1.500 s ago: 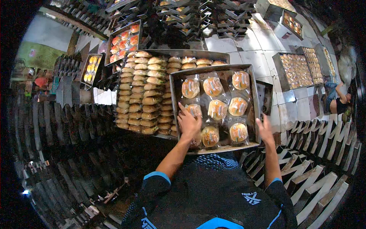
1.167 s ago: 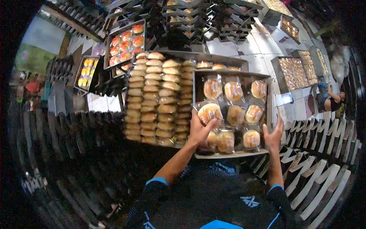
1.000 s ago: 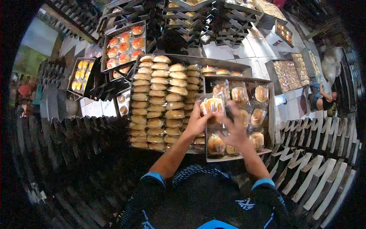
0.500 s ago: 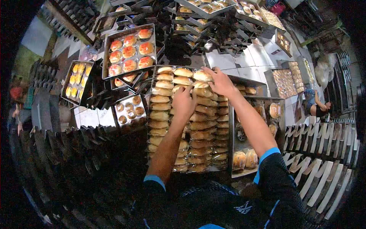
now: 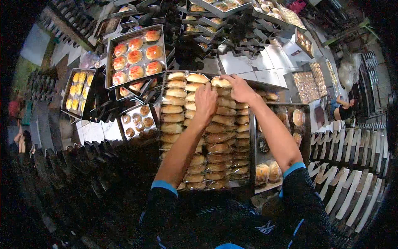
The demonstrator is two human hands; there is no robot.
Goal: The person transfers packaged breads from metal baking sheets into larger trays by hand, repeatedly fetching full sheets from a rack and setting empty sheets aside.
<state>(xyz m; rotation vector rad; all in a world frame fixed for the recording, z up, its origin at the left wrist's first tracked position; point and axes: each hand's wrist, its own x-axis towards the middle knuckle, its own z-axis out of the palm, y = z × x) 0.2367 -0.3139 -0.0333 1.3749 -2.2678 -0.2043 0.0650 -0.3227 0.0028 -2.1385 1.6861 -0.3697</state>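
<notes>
Wrapped bread rolls [image 5: 173, 109] stand in tight rows in a large tray [image 5: 265, 84] in front of me. At the far end of the middle rows, my right hand [image 5: 242, 89] has its fingers closed on a bread roll [image 5: 221, 82] in clear wrapping. My left hand [image 5: 206, 100] is curled like a fist over the row just to the left. Its fingertips are hidden behind the knuckles, so what they hold cannot be made out.
Right of the rolls is a tray [image 5: 253, 153] with a few packed buns. To the left are trays of red-marked buns [image 5: 135, 57], yellow pastries [image 5: 78, 89] and small brown-topped cakes [image 5: 138, 120]. Stacked trays [image 5: 346, 199] stand at lower right. Another person [image 5: 342, 108] is far right.
My left hand has moved slightly right, closer to my right hand, and its fingers have curled down more. My right hand stays at the far-end roll. The view has shifted slightly.
</notes>
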